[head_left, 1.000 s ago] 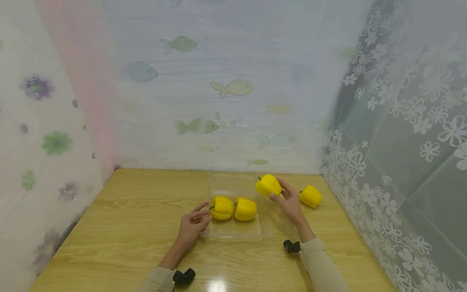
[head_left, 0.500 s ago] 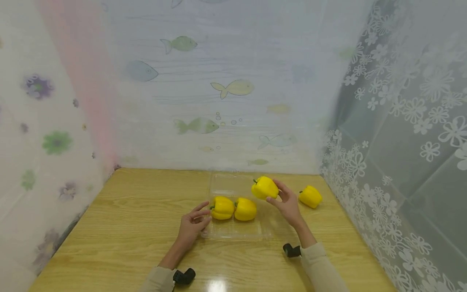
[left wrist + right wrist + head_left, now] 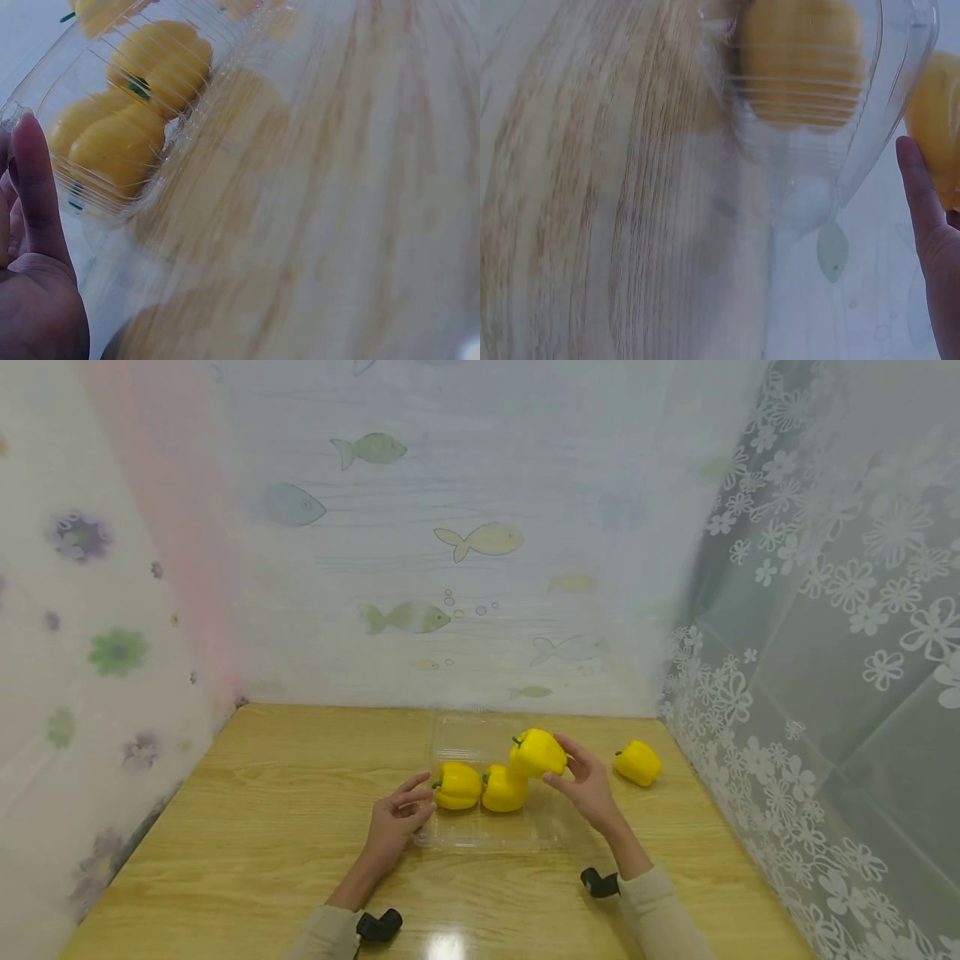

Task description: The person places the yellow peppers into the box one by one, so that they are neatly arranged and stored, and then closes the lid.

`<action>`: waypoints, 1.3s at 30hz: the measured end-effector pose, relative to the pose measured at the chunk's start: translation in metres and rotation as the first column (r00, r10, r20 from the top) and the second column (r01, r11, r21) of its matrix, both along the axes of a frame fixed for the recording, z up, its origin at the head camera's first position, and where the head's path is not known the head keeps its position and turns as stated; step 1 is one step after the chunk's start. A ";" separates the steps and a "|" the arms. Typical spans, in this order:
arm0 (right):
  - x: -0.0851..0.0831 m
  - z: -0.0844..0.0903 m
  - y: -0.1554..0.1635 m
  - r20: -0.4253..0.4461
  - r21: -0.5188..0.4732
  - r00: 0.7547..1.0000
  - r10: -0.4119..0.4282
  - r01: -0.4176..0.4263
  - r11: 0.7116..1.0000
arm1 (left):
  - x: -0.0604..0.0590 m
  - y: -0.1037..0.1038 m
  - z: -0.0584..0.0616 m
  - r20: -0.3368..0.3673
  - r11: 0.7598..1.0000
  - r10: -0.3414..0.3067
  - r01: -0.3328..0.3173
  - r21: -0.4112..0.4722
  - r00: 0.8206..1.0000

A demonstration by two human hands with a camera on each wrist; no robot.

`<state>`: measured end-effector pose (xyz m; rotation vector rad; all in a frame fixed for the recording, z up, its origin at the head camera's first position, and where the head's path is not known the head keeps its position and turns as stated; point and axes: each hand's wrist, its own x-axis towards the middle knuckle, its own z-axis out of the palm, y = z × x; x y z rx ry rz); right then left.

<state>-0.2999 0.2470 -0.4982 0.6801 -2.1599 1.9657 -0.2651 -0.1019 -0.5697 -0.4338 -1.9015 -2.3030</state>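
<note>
My right hand (image 3: 592, 789) grips a yellow bell pepper (image 3: 538, 753) by its right side, green stem pointing left. In the head view this pepper overlaps the upper right of another bell pepper (image 3: 504, 792). That one lies in a clear plastic clamshell container (image 3: 495, 842), to the right of a further yellow bell pepper (image 3: 457, 787). My left hand (image 3: 393, 822) rests at the container's left edge, fingers loosely extended; in the left wrist view the thumb (image 3: 37, 187) stands straight at the rim. The right wrist view shows the held pepper (image 3: 935, 124) beside the container wall.
One more yellow bell pepper (image 3: 638, 763) lies on the wooden table (image 3: 247, 810), right of my right hand. The container's lid (image 3: 468, 739) lies open toward the back. Behind the table hangs a fish-patterned curtain (image 3: 480, 610).
My right hand has moved left and slightly down with the pepper, from beside the container to over its right part. The left hand has stayed put.
</note>
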 end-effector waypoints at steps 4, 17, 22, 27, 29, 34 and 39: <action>0.003 0.001 -0.004 0.011 0.007 1.000 0.024 -0.024 1.000 | 0.000 0.000 0.000 0.000 1.000 -0.005 0.005 -0.003 1.000; 0.014 -0.001 -0.025 0.032 0.011 0.993 0.113 -0.113 0.994 | -0.001 0.000 0.002 0.025 1.000 0.001 -0.001 0.013 1.000; 0.018 -0.004 -0.031 0.060 0.000 0.988 0.146 -0.146 0.989 | 0.000 -0.001 0.001 0.027 1.000 0.001 -0.001 0.000 1.000; 0.021 -0.004 -0.035 0.069 -0.001 0.982 0.173 -0.173 0.985 | 0.000 -0.001 0.001 0.017 1.000 0.003 -0.003 0.001 1.000; 0.022 -0.005 -0.036 0.066 -0.001 0.982 0.177 -0.177 0.984 | -0.001 -0.001 0.001 0.015 1.000 0.002 -0.002 0.002 1.000; 0.028 -0.005 -0.041 0.047 0.017 0.980 0.193 -0.194 0.981 | -0.001 0.000 0.001 0.024 1.000 0.001 -0.001 0.011 1.000; 0.031 -0.007 -0.046 0.052 0.041 0.974 0.221 -0.223 0.974 | 0.000 -0.001 0.000 0.010 1.000 -0.003 0.003 0.013 1.000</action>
